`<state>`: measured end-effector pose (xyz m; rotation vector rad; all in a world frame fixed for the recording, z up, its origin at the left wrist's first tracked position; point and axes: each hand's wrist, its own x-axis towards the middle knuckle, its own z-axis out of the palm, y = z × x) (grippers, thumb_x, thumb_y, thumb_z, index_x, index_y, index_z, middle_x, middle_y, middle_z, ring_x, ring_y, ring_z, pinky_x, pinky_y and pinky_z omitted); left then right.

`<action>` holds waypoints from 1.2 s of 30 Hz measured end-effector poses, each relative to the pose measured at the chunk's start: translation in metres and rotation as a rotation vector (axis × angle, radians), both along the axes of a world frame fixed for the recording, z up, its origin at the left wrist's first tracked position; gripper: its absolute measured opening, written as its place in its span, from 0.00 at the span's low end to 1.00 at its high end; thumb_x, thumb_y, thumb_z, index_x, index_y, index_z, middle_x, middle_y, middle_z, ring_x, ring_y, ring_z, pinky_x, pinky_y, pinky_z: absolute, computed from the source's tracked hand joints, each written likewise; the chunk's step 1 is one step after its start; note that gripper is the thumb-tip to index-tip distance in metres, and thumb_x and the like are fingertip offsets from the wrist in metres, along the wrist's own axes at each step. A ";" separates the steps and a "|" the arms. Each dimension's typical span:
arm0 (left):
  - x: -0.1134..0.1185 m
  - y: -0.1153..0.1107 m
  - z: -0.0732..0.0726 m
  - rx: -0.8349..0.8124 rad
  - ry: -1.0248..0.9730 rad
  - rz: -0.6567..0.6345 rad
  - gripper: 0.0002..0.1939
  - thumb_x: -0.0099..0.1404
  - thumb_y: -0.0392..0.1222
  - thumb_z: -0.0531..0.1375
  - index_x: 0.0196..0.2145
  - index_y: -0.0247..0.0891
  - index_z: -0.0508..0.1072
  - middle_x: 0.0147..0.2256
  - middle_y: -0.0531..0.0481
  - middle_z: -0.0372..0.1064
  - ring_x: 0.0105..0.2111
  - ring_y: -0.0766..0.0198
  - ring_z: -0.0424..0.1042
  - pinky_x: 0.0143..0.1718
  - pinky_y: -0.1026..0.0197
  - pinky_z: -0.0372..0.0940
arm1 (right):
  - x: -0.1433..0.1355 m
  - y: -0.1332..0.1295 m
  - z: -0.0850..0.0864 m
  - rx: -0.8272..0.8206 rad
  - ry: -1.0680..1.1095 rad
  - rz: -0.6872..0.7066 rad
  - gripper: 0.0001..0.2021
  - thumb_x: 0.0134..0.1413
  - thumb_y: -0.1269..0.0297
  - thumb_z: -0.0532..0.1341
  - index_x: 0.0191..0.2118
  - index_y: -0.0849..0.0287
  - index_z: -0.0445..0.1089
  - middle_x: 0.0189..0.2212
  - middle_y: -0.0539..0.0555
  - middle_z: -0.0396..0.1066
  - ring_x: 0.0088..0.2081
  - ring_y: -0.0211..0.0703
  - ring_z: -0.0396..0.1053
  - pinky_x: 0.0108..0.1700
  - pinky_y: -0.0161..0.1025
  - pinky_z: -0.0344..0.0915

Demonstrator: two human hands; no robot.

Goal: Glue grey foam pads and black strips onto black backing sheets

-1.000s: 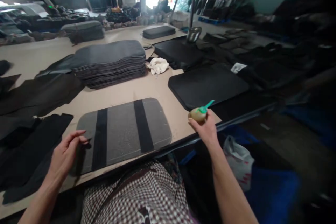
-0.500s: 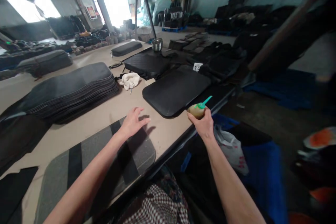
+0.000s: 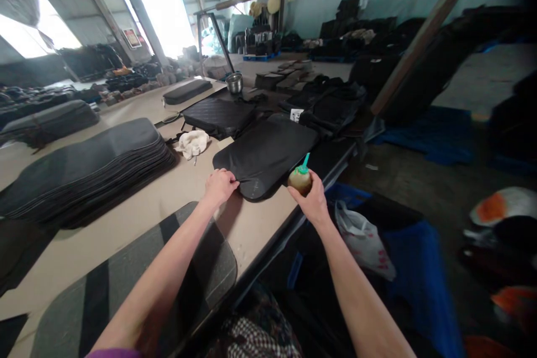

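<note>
My left hand (image 3: 221, 185) pinches the near left edge of a black rounded panel (image 3: 272, 148), whose surface wrinkles by the fingers. In my right hand (image 3: 311, 197) is a squeeze bottle (image 3: 299, 180), round and yellowish, with a green nozzle pointing up. That bottle stays beside the panel's right edge, over the table's front side. Below my left forearm lies a grey panel (image 3: 126, 260) with dark stripes, partly hidden by the arm.
A thick stack of dark panels (image 3: 92, 162) stands on the table (image 3: 197, 179) at left. A white cloth (image 3: 193, 144), a metal bowl (image 3: 234, 83) and black bags (image 3: 327, 103) lie farther back. Right of the table are a plastic bag (image 3: 364, 238) and a blue crate (image 3: 419, 268).
My left hand has gone from open above the table to gripping the black panel's edge. The bottle's nozzle has tilted more upright in my right hand. The view has shifted slightly right.
</note>
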<state>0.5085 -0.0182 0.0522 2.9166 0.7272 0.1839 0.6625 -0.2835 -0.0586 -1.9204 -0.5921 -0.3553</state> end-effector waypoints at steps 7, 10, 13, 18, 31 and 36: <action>0.004 -0.006 -0.003 0.047 -0.038 -0.038 0.08 0.65 0.36 0.61 0.33 0.40 0.81 0.41 0.41 0.77 0.49 0.48 0.72 0.50 0.48 0.65 | -0.054 -0.027 0.009 0.155 0.004 -0.095 0.31 0.63 0.49 0.65 0.65 0.58 0.62 0.61 0.65 0.67 0.60 0.56 0.68 0.61 0.57 0.67; 0.001 -0.005 0.002 0.064 -0.057 -0.059 0.08 0.67 0.36 0.58 0.36 0.38 0.79 0.43 0.39 0.75 0.50 0.47 0.71 0.49 0.49 0.65 | -0.083 -0.034 0.022 0.228 0.076 -0.035 0.24 0.65 0.50 0.64 0.61 0.57 0.66 0.56 0.63 0.72 0.54 0.52 0.72 0.55 0.52 0.71; -0.012 -0.005 0.015 0.124 -0.133 -0.061 0.09 0.69 0.35 0.56 0.38 0.37 0.77 0.43 0.38 0.74 0.50 0.48 0.70 0.46 0.51 0.65 | -0.105 -0.026 0.041 0.304 0.343 0.184 0.21 0.64 0.47 0.66 0.52 0.57 0.73 0.47 0.60 0.77 0.45 0.50 0.76 0.48 0.48 0.73; -0.061 -0.011 0.040 0.244 -0.270 -0.137 0.07 0.69 0.34 0.56 0.36 0.40 0.73 0.40 0.42 0.73 0.47 0.50 0.70 0.42 0.54 0.65 | -0.139 0.013 0.073 0.500 0.989 0.667 0.26 0.58 0.42 0.70 0.50 0.60 0.77 0.49 0.64 0.79 0.49 0.53 0.78 0.48 0.47 0.74; -0.183 -0.052 0.031 -0.003 -0.357 -0.286 0.07 0.73 0.40 0.55 0.39 0.45 0.73 0.39 0.45 0.75 0.42 0.53 0.74 0.47 0.50 0.68 | -0.196 0.109 0.066 1.082 1.716 0.721 0.10 0.59 0.68 0.71 0.46 0.59 0.77 0.45 0.53 0.81 0.48 0.46 0.78 0.54 0.43 0.75; -0.210 -0.058 0.025 -0.586 -0.345 0.132 0.16 0.72 0.59 0.58 0.47 0.46 0.75 0.40 0.47 0.78 0.38 0.54 0.77 0.39 0.53 0.71 | -0.200 0.109 0.076 1.177 1.694 0.683 0.10 0.61 0.70 0.68 0.47 0.59 0.78 0.46 0.53 0.81 0.51 0.45 0.78 0.57 0.42 0.74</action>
